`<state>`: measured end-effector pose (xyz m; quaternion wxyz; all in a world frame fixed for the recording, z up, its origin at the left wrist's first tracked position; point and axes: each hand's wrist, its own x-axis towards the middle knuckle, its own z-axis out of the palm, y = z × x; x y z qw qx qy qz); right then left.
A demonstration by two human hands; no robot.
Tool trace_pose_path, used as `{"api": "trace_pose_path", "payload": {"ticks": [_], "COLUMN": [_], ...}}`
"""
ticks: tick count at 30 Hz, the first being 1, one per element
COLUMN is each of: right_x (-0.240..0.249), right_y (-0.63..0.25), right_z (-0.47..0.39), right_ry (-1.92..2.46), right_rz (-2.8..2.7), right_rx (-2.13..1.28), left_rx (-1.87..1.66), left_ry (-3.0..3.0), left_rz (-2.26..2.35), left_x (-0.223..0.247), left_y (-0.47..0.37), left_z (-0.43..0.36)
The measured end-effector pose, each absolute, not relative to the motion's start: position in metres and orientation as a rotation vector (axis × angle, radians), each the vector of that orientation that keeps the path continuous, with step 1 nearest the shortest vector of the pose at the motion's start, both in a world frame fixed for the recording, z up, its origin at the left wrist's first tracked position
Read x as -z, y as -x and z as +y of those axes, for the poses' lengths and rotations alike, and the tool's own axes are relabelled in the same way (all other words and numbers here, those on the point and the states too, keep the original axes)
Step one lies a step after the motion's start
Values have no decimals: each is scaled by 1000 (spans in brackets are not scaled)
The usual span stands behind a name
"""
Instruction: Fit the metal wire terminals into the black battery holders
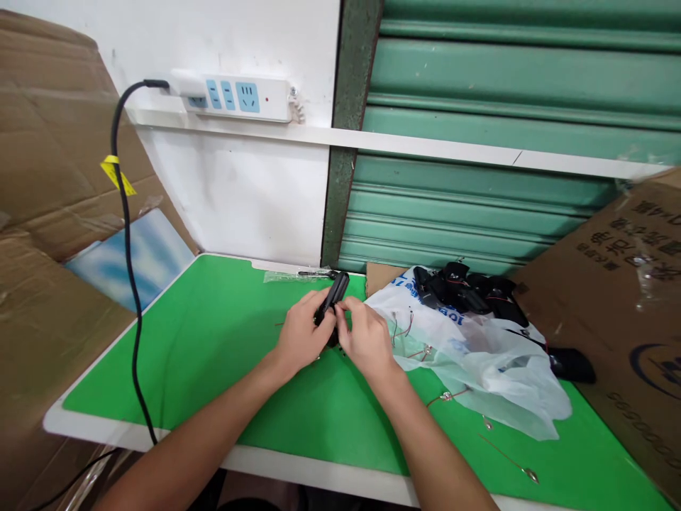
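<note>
A small black plastic casing (337, 288) is held upright and tilted over the table, gripped by my left hand (299, 328) with fingers wrapped round its lower part. My right hand (367, 333) is closed in a pinch against the casing's right side. What lies between those fingertips is too small to make out. Under both hands sits something dark on the green mat (223, 397), mostly hidden by them. To the right of my right hand, thin red and black wires (409, 326) lie on a white plastic bag (511, 376).
More black casings (468, 291) are heaped on the bag. Small metal pieces with wires (530, 474) lie at front right. A black cable (128, 248) hangs from the power strip (239, 98) past the table's left side. Cardboard boxes (601, 284) flank the table.
</note>
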<state>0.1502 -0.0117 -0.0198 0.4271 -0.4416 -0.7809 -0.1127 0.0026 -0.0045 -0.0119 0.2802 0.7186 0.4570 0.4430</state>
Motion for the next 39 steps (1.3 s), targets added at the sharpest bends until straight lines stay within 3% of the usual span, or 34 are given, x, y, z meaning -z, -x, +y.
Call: {"api": "trace_pose_path", "payload": {"ticks": [6,13,39], "right_x": [10,6,10], "right_y": [-156,-165,-154], "right_z": [-10,-6,-11], "right_ry": [1103,1019,1061], "right_rz": [-1599,-1459,-1488], "right_rx": [-267,-968,-891], "left_rx": [-1021,-872,-825], "left_ry": [-1562,-1551,-1935], "left_rz": [962,898,948], "left_x": [9,8,10], "left_y": [2,12,11], "left_z": [7,10,7]}}
